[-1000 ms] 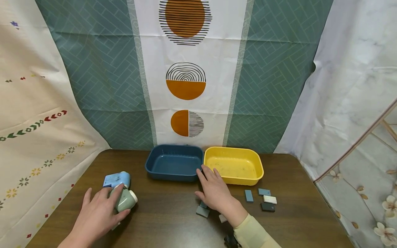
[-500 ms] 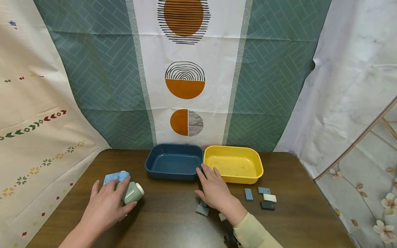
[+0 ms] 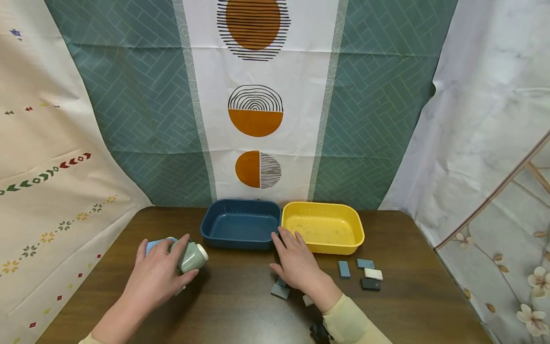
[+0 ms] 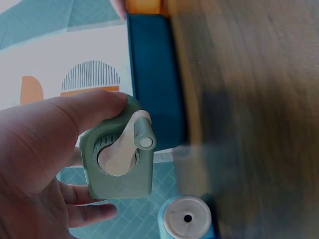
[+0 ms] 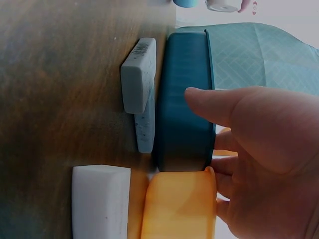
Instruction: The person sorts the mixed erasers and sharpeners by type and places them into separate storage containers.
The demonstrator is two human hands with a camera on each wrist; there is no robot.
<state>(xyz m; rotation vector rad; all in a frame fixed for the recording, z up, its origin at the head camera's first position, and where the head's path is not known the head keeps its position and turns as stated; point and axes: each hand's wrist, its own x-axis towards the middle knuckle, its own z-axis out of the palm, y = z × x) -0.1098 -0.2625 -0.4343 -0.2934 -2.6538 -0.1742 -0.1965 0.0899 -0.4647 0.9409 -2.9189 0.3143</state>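
My left hand (image 3: pixel 156 272) grips a green crank pencil sharpener (image 3: pixel 193 258) by its sides, above the left of the table. Its pale crank handle (image 4: pixel 122 152) faces the camera in the left wrist view. Behind that hand a blue pencil sharpener (image 4: pixel 187 217) stands on the table, mostly hidden in the head view. My right hand (image 3: pixel 298 263) hovers with fingers spread just in front of the navy tray (image 3: pixel 240 227) and yellow tray (image 3: pixel 322 228); whether it touches their rims I cannot tell. Beneath it lie grey-blue erasers (image 5: pixel 139 74) and a white eraser (image 5: pixel 101 201).
Right of my right hand several more erasers lie on the table: a blue one (image 3: pixel 344 269), a white one (image 3: pixel 373 274) and a black one (image 3: pixel 370 284). A dark object (image 3: pixel 319 331) sits by the right sleeve. Patterned cloths (image 3: pixel 258 95) hang behind and beside the table.
My left hand has carried the green pencil sharpener to the right and slightly away from me, covering more of the blue one. The right hand has stayed put.
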